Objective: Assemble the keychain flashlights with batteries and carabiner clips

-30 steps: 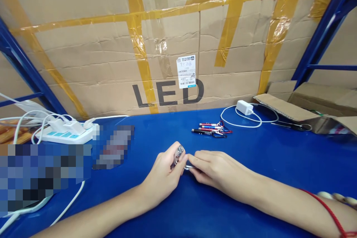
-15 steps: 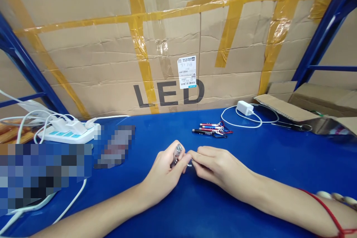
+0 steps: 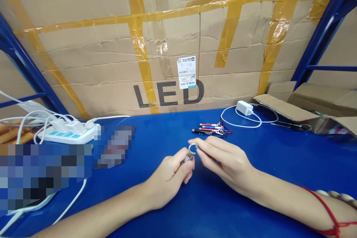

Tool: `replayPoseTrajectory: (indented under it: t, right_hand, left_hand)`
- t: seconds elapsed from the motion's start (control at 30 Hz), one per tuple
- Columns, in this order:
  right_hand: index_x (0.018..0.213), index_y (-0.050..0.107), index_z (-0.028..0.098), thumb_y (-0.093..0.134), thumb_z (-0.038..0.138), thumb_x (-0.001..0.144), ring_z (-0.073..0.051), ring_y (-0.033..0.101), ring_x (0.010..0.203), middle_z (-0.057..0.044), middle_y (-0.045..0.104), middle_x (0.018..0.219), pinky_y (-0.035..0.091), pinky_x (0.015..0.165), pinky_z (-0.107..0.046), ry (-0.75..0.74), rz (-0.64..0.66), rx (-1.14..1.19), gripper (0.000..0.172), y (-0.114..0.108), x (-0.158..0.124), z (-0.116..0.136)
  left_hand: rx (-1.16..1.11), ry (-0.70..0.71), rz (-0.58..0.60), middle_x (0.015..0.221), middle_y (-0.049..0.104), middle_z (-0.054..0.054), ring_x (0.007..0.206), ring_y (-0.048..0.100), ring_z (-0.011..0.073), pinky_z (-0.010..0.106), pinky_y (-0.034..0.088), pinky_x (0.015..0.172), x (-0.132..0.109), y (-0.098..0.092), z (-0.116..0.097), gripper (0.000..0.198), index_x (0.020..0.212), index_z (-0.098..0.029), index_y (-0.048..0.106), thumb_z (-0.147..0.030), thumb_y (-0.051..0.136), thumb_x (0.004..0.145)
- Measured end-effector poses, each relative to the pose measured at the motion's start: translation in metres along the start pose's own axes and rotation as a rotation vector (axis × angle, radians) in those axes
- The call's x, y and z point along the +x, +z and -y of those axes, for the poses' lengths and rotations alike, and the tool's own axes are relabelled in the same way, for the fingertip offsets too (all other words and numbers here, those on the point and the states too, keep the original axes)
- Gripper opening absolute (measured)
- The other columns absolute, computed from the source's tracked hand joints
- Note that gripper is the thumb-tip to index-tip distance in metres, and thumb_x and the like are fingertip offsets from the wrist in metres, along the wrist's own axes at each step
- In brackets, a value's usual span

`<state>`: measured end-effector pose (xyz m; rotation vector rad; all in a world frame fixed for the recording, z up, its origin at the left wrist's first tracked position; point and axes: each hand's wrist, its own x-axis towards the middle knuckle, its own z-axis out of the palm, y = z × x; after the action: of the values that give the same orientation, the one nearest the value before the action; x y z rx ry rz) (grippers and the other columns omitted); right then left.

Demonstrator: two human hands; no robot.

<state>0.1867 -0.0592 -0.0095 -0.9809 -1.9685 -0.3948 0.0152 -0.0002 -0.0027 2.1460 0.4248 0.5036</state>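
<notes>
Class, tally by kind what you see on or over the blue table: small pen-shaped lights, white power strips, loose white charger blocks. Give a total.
Small pen-shaped lights: 4 (3 made out in the red-and-black pile, 1 silver light in the left hand, its metal ring pinched by the right hand)
White power strips: 1
Loose white charger blocks: 1
Total: 6

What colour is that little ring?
Shiny silver, head view: the key ring, pinched by the right hand, on the mini flashlight in the left hand.

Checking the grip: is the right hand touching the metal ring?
Touching. Head view: right hand fingertips pinch the metal ring at its right edge; left hand holds the silver body.
</notes>
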Motion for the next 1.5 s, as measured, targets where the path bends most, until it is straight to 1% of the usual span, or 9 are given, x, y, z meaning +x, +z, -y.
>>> replayPoseTrajectory:
  t: [0.13, 0.4, 0.6, 0.77, 0.93, 1.07, 1.17, 1.3, 1.5]
  right_hand:
    - [0.116, 0.054, 0.016, 0.041, 0.018, 0.093, -0.013, 0.059, 0.071, -0.005, 0.062, 0.084, 0.052, 0.064, -0.024, 0.02, 0.017, 0.029, 0.026, 0.001, 0.0, 0.003]
    - [0.118, 0.053, 0.018, 0.039, 0.02, 0.094, -0.013, 0.058, 0.069, -0.004, 0.061, 0.081, 0.052, 0.062, -0.023, 0.008, 0.044, 0.059, 0.027, 0.003, -0.001, 0.002]
    - [0.12, 0.051, 0.016, 0.039, 0.018, 0.094, -0.014, 0.06, 0.078, -0.007, 0.062, 0.089, 0.052, 0.068, -0.024, 0.018, 0.06, 0.068, 0.028, 0.002, 0.001, 0.001]
    - [0.121, 0.051, 0.015, 0.039, 0.02, 0.094, -0.014, 0.06, 0.08, -0.007, 0.062, 0.089, 0.052, 0.071, -0.025, 0.022, 0.096, 0.07, 0.03, -0.001, 0.002, -0.003]
    - [0.122, 0.048, 0.021, 0.04, 0.024, 0.094, -0.013, 0.059, 0.08, -0.004, 0.062, 0.093, 0.05, 0.073, -0.025, 0.198, 0.213, 0.143, 0.029, -0.003, 0.001, -0.006]
    - [0.126, 0.041, 0.026, 0.048, 0.032, 0.09, -0.009, 0.055, 0.064, 0.001, 0.059, 0.087, 0.048, 0.06, -0.021, 0.392, 0.402, 0.275, 0.037, -0.001, 0.002, -0.008]
    - [0.126, 0.042, 0.027, 0.051, 0.034, 0.088, -0.009, 0.054, 0.063, 0.002, 0.061, 0.088, 0.046, 0.058, -0.021, 0.433, 0.504, 0.312, 0.039, 0.003, 0.001, -0.008]
    - [0.124, 0.047, 0.028, 0.043, 0.036, 0.093, -0.01, 0.055, 0.059, 0.004, 0.063, 0.074, 0.041, 0.054, -0.021, 0.468, 0.558, 0.233, 0.033, 0.003, 0.002, -0.009]
    - [0.105, 0.063, 0.028, 0.039, 0.036, 0.094, -0.017, 0.064, 0.087, 0.002, 0.069, 0.1, 0.046, 0.069, -0.026, 0.461, 0.579, -0.038, 0.028, -0.003, 0.007, -0.019]
  left_hand:
    - [0.027, 0.014, 0.022, 0.059, 0.044, -0.004, 0.054, 0.041, 0.0121, 0.024, 0.033, 0.058, 0.0, 0.0, -0.003, 0.025, 0.074, -0.021, 0.037, -0.032, 0.027, 0.094]
    - [0.036, 0.027, 0.003, 0.059, 0.045, -0.003, 0.053, 0.041, 0.0119, 0.025, 0.034, 0.056, -0.001, 0.001, 0.002, 0.03, 0.074, -0.02, 0.039, -0.037, 0.024, 0.094]
    - [-0.034, -0.002, -0.083, 0.058, 0.044, -0.004, 0.051, 0.037, 0.0106, 0.024, 0.031, 0.051, -0.001, 0.002, 0.005, 0.03, 0.073, -0.02, 0.038, -0.038, 0.025, 0.095]
    - [0.006, -0.01, -0.161, 0.06, 0.046, -0.005, 0.054, 0.042, 0.0107, 0.023, 0.033, 0.056, 0.0, 0.002, 0.006, 0.026, 0.077, -0.02, 0.04, -0.035, 0.028, 0.095]
    - [0.085, -0.091, -0.22, 0.066, 0.051, -0.005, 0.062, 0.049, 0.0126, 0.023, 0.036, 0.062, 0.002, 0.001, 0.002, 0.008, 0.091, -0.02, 0.044, -0.027, 0.039, 0.091]
    - [0.124, -0.083, -0.178, 0.08, 0.053, -0.002, 0.07, 0.051, 0.0143, 0.024, 0.037, 0.065, 0.003, 0.003, 0.007, 0.006, 0.094, -0.021, 0.041, -0.019, 0.041, 0.088]
    - [0.115, -0.071, -0.118, 0.089, 0.054, 0.001, 0.077, 0.053, 0.0155, 0.026, 0.039, 0.071, 0.002, 0.004, 0.01, 0.01, 0.091, -0.021, 0.039, -0.012, 0.039, 0.086]
    - [0.151, -0.089, -0.141, 0.086, 0.051, 0.001, 0.073, 0.05, 0.0151, 0.027, 0.039, 0.068, 0.0, 0.005, 0.009, 0.008, 0.089, -0.021, 0.036, -0.014, 0.041, 0.086]
    - [0.234, -0.179, -0.28, 0.086, 0.042, 0.0, 0.06, 0.041, 0.0115, 0.026, 0.039, 0.06, 0.002, 0.005, 0.012, 0.019, 0.099, -0.02, 0.037, -0.017, 0.046, 0.082]
